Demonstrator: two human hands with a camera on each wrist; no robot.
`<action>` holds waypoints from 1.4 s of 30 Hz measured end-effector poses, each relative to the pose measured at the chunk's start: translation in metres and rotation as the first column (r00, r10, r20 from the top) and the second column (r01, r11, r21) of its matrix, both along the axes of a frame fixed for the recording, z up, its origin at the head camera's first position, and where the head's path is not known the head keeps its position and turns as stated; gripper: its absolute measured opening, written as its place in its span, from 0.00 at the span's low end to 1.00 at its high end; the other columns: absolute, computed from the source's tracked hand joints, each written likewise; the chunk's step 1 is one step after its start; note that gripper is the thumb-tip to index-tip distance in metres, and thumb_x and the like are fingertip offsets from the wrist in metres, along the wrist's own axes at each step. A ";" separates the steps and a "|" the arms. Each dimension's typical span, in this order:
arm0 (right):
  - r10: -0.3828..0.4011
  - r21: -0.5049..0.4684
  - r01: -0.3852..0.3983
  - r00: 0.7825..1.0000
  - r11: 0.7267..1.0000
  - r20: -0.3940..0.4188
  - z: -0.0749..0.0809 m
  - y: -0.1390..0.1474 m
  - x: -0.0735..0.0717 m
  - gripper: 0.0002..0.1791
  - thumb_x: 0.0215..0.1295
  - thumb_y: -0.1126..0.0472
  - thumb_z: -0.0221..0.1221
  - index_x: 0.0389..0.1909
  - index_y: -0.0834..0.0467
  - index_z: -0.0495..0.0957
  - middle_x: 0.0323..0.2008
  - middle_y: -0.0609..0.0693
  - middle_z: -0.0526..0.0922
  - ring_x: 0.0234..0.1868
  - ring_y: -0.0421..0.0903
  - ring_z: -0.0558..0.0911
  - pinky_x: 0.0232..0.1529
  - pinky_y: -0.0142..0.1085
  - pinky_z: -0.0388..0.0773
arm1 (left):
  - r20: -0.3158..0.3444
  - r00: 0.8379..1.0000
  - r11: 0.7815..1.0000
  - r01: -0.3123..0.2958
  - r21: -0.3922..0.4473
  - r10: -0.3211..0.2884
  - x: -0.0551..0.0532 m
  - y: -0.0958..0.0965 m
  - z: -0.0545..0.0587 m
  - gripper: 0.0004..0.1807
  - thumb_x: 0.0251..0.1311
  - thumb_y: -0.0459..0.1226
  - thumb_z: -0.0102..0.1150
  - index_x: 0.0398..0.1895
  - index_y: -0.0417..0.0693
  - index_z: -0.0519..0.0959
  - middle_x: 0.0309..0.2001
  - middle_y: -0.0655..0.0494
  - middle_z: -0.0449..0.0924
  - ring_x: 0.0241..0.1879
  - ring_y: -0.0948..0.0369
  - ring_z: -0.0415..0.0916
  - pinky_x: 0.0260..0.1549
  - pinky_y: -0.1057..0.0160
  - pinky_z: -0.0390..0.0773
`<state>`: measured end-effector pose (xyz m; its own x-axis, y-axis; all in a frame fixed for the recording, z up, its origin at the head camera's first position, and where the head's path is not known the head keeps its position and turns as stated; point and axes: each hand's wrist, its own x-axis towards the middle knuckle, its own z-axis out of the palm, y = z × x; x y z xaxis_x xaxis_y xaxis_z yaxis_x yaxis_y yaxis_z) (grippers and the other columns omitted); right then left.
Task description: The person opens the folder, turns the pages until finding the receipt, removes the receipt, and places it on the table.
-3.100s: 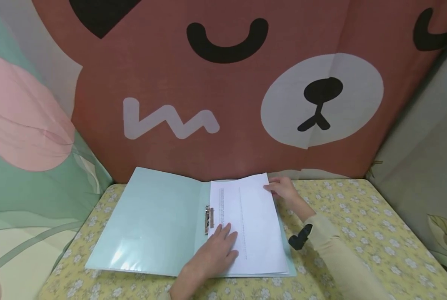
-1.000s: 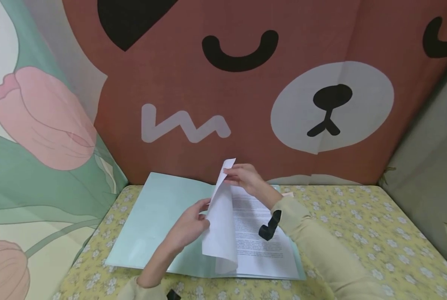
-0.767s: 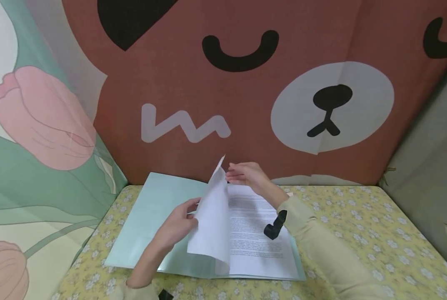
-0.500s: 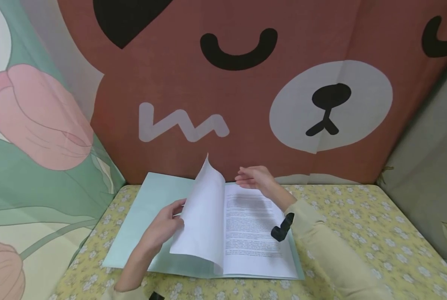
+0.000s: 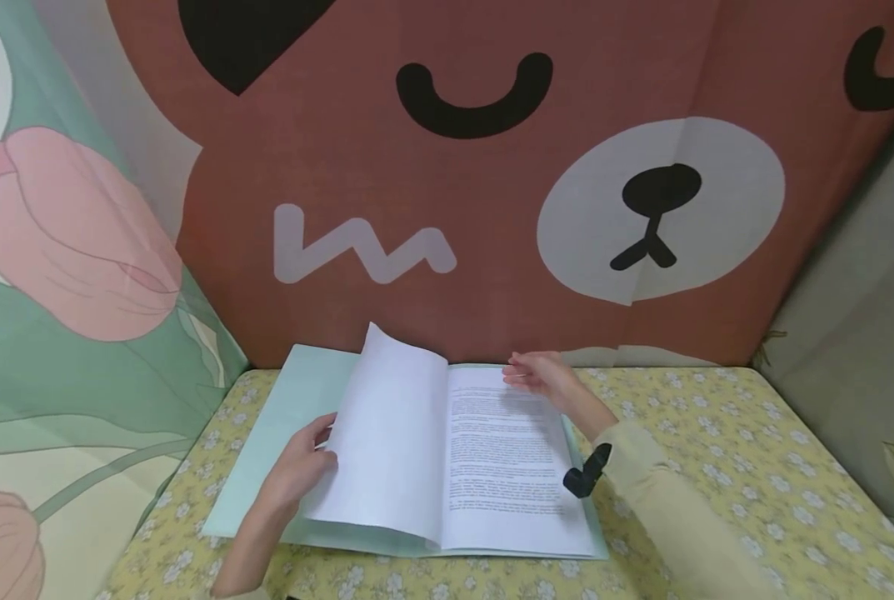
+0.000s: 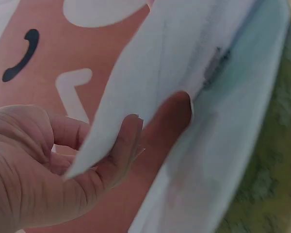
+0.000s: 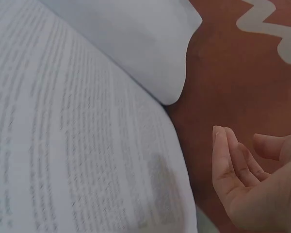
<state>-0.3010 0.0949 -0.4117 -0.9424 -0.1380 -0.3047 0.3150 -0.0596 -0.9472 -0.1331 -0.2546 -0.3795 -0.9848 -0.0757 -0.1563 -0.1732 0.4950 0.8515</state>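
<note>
A pale green folder (image 5: 267, 467) lies spread open on the table. Its turned sheet of paper (image 5: 387, 433) slants over the left cover, blank side up and far corner raised. My left hand (image 5: 297, 467) holds that sheet's left edge; in the left wrist view, the edge passes between thumb and fingers. The printed page (image 5: 506, 467) lies flat on the folder's right side. Over the page's far right corner hovers my right hand (image 5: 547, 379), its fingers (image 7: 223, 160) loosely bent and thumb apart, with nothing between them. The metal clip (image 6: 216, 65) shows only in the left wrist view.
A yellow flowered cloth (image 5: 701, 467) covers the table. Behind it hangs a brown bear-print curtain (image 5: 476, 300), close to the folder's far edge. A tulip-print curtain (image 5: 79, 250) is at the left and a grey one (image 5: 851, 317) at the right.
The sheet has been lifted from the right side and swung leftward over the cover by the left hand. The right hand has let go of it and moved back to the right.
</note>
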 end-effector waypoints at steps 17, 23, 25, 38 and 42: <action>-0.090 0.164 0.104 0.992 0.981 -0.091 -0.039 0.035 0.010 0.18 0.75 0.71 0.56 0.60 0.78 0.73 0.39 0.61 0.87 0.32 0.43 0.88 0.36 0.33 0.87 | -0.013 1.000 0.937 0.002 -0.348 -0.007 -0.001 -0.002 -0.038 0.36 0.61 0.20 0.45 0.75 0.20 0.53 0.71 0.20 0.59 0.72 0.29 0.57 0.68 0.34 0.65; -0.092 0.319 0.158 0.973 0.934 -0.213 -0.047 0.042 0.010 0.17 0.70 0.72 0.59 0.56 0.77 0.76 0.44 0.66 0.84 0.35 0.44 0.85 0.35 0.31 0.85 | -0.110 0.993 0.807 -0.040 -0.589 -0.031 0.005 0.023 -0.044 0.30 0.63 0.23 0.52 0.70 0.19 0.63 0.66 0.19 0.62 0.67 0.27 0.63 0.60 0.31 0.71; -0.081 0.372 0.171 0.966 0.912 -0.246 -0.049 0.044 0.010 0.17 0.68 0.72 0.60 0.54 0.77 0.77 0.44 0.66 0.83 0.37 0.46 0.84 0.35 0.32 0.85 | -0.170 0.983 0.750 -0.061 -0.658 -0.069 0.007 0.035 -0.046 0.28 0.64 0.26 0.59 0.66 0.20 0.68 0.66 0.19 0.64 0.66 0.28 0.65 0.58 0.30 0.72; 0.256 0.741 0.147 0.880 0.655 -0.400 -0.057 0.050 0.008 0.25 0.66 0.65 0.68 0.59 0.74 0.76 0.58 0.71 0.81 0.60 0.66 0.80 0.58 0.55 0.79 | -0.059 0.866 0.654 0.328 -0.682 -0.497 0.005 0.105 -0.056 0.29 0.74 0.43 0.56 0.71 0.34 0.72 0.76 0.39 0.63 0.78 0.39 0.53 0.71 0.28 0.53; 0.380 0.793 0.085 0.843 0.604 -0.380 -0.060 0.051 0.009 0.34 0.69 0.59 0.67 0.67 0.76 0.69 0.65 0.73 0.74 0.67 0.68 0.73 0.66 0.58 0.72 | -0.002 0.870 0.632 0.356 -0.689 -0.492 0.004 0.114 -0.058 0.29 0.74 0.44 0.56 0.72 0.37 0.71 0.77 0.37 0.60 0.78 0.38 0.52 0.71 0.29 0.54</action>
